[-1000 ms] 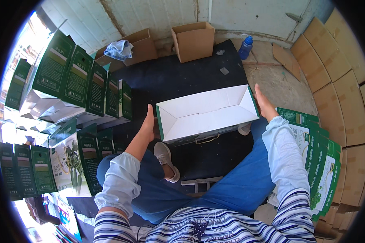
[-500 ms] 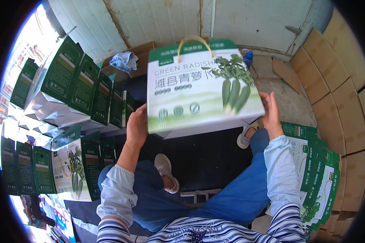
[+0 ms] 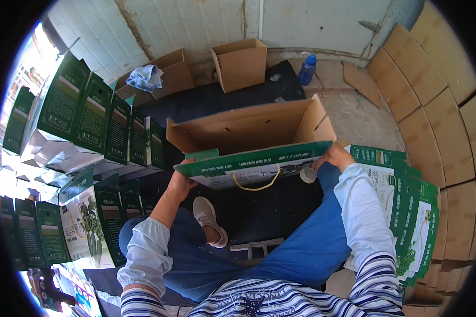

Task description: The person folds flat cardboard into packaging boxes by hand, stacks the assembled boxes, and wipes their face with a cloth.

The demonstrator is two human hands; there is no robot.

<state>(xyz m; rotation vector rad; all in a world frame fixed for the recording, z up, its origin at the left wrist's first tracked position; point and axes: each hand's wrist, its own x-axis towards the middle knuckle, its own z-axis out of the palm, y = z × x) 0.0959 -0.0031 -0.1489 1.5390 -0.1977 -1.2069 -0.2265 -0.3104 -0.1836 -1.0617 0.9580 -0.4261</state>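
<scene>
An open-topped cardboard gift box [image 3: 248, 157], green and white outside and brown inside, is between my hands over the dark mat, its opening facing up. A yellow rope handle [image 3: 256, 187] hangs from its near side. My left hand [image 3: 182, 181] is closed on the near left corner, beside a small green flap. At the near right corner my right hand [image 3: 337, 157] grips the box edge, its fingers partly hidden. The box's floor is too dark to make out.
Finished-looking green boxes [image 3: 74, 105] stand in rows on the left. Flat green-and-white cartons [image 3: 407, 211] are stacked at my right, before piled brown cartons [image 3: 433, 132]. Farther off are a brown box [image 3: 243, 66], a blue bottle [image 3: 307, 70] and a cloth [image 3: 145, 77].
The box has come down and tipped, so its open brown inside now shows instead of its printed front. Both hands have stayed on it, and the handle now hangs down.
</scene>
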